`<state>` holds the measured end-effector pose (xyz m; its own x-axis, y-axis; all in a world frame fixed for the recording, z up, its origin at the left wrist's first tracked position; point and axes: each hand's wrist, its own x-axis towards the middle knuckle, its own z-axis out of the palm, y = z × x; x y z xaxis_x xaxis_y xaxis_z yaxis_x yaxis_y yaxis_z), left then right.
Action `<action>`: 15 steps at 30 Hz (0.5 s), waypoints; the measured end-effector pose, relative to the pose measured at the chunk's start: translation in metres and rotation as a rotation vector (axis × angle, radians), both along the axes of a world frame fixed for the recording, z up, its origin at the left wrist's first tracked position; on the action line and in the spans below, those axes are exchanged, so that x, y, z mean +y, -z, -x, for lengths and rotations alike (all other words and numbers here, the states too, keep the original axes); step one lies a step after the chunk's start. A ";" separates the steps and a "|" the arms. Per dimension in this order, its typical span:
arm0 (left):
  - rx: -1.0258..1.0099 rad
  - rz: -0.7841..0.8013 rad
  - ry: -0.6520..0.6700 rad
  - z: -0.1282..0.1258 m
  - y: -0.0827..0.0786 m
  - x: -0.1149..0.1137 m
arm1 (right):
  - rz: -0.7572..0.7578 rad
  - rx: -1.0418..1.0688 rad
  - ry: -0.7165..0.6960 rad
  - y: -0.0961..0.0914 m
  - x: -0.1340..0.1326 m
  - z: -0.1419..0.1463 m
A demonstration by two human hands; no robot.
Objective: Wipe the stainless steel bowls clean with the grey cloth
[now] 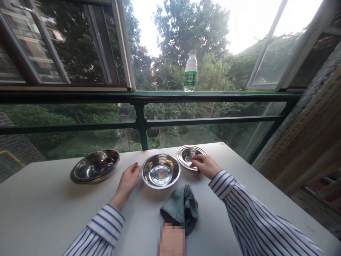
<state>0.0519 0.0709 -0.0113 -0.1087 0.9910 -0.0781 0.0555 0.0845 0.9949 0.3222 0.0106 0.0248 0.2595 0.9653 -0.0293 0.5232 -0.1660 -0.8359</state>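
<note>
Striped sleeves (103,227) nearest camera. Middle steel bowl (161,171) on white table (48,202); left hand (128,182) at its left rim, fingers half-curled, can't tell if touching. Right hand (207,166) over smaller steel bowl (183,153), thumb and fingers bent close together, grip unclear. Crumpled grey-green cloth (177,204) in front of middle bowl, stacked-looking bowls (93,166) at left, green-labelled bottle (190,67) by railing (106,97).

A home-like balcony — dark green railing (160,96), window frames (123,44), trees (191,25) outside.

bottle (190,76) above railing (93,97), trees (191,25) beyond
</note>
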 end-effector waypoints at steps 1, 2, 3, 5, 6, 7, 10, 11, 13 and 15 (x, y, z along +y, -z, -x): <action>0.055 -0.046 -0.014 0.000 -0.003 0.003 | -0.046 0.015 0.026 -0.004 -0.001 -0.006; 0.109 -0.090 -0.020 0.000 -0.006 0.006 | -0.089 0.027 0.052 -0.008 -0.002 -0.013; 0.160 -0.127 -0.013 -0.002 -0.010 0.008 | -0.127 0.036 0.077 -0.011 -0.002 -0.019; 0.249 -0.182 0.034 -0.007 -0.018 0.012 | -0.187 0.045 0.121 -0.015 -0.002 -0.030; 0.287 -0.201 0.067 -0.010 -0.021 0.015 | -0.207 0.046 0.140 -0.015 -0.001 -0.034; 0.320 -0.216 0.102 -0.015 -0.024 0.017 | -0.223 0.045 0.158 -0.016 -0.001 -0.038; 0.414 -0.253 0.209 -0.030 -0.029 0.026 | -0.244 0.028 0.205 -0.015 0.002 -0.049; 0.446 -0.261 0.244 -0.035 -0.030 0.029 | -0.245 0.018 0.219 -0.015 0.004 -0.053; 0.515 -0.273 0.313 -0.046 -0.031 0.037 | -0.239 -0.009 0.245 -0.014 0.006 -0.060; 0.589 -0.273 0.378 -0.056 -0.031 0.044 | -0.222 -0.043 0.271 -0.011 0.009 -0.068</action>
